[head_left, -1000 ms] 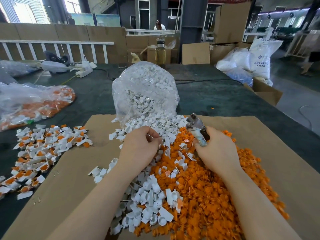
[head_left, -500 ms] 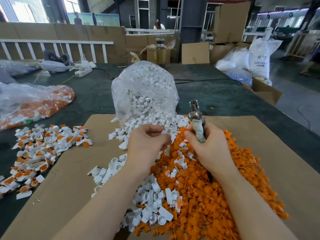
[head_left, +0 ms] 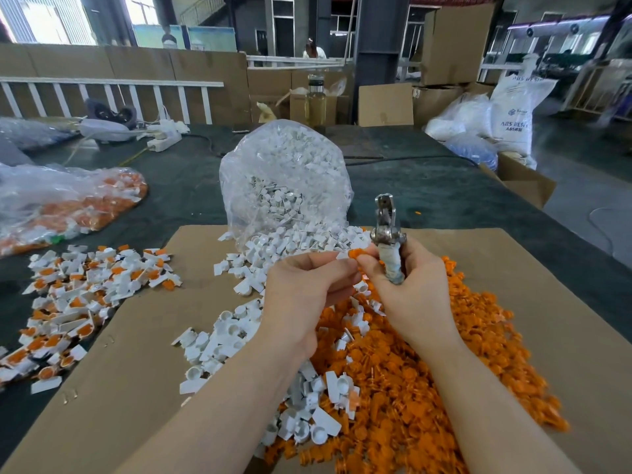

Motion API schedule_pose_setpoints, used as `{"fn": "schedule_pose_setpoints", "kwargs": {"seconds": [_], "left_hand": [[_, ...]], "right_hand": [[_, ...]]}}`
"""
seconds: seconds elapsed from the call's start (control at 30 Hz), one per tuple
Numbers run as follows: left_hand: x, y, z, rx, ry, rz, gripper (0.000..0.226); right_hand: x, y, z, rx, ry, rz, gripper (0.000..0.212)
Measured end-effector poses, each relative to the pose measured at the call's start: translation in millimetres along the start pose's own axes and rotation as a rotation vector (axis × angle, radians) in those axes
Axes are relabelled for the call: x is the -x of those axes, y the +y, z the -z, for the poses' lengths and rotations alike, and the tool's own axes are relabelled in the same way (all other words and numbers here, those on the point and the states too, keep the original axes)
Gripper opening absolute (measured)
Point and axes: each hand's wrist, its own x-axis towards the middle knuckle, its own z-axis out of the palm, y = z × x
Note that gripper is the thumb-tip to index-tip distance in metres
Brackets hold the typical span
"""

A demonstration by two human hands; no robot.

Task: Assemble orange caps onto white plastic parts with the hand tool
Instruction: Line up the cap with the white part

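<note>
Head view: the left hand [head_left: 304,295] pinches a small white plastic part [head_left: 343,255] against an orange cap [head_left: 356,253], the right hand [head_left: 407,285] grips the upright metal hand tool [head_left: 386,230], and beyond them a clear plastic bag [head_left: 284,179] spills white parts.

A metal hand tool [head_left: 386,234] with a taped grip stands upright, jaw end up, above the piles. Just left of it an orange cap [head_left: 355,253] touches a white part [head_left: 342,255], both held up in the air. Loose orange caps [head_left: 427,388] heap on the cardboard at right, white parts [head_left: 219,343] spill beside them at left, mixing where they meet.
</note>
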Motion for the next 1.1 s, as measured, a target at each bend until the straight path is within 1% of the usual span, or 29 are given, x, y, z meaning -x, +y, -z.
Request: {"fn": "schedule_pose_setpoints", "kwargs": {"seconds": [0.17,0.3,0.6,0.83,1.0,1.1], "left_hand": [[2.8,0.8,-2.0,-0.006,0.019,-0.038,0.017],[6.5,-0.2,-4.5,-0.124,0.059,-0.122,0.013],[8.8,-0.2,-3.5,-0.365,0.15,-0.273,0.012],[7.3,-1.7,-2.0,-0.463,0.148,-0.373,0.018],[5.5,-3.9,-0.8,-0.564,0.152,-0.456,0.013],[4.9,-4.5,-1.1,-0.521,0.152,-0.457,0.017]], "right_hand": [[0.3,0.0,0.0,0.027,0.013,0.017,0.019],[0.3,-0.1,0.7,0.014,0.01,0.014,0.011],[0.8,-1.3,0.7,0.041,-0.008,0.01,0.013],[1.4,-1.3,0.3,0.072,-0.007,0.017,0.014],[2.4,-1.3,-0.5,0.113,-0.002,0.029,0.01],[1.7,-0.8,-0.7,0.118,0.001,0.028,0.01]]}}
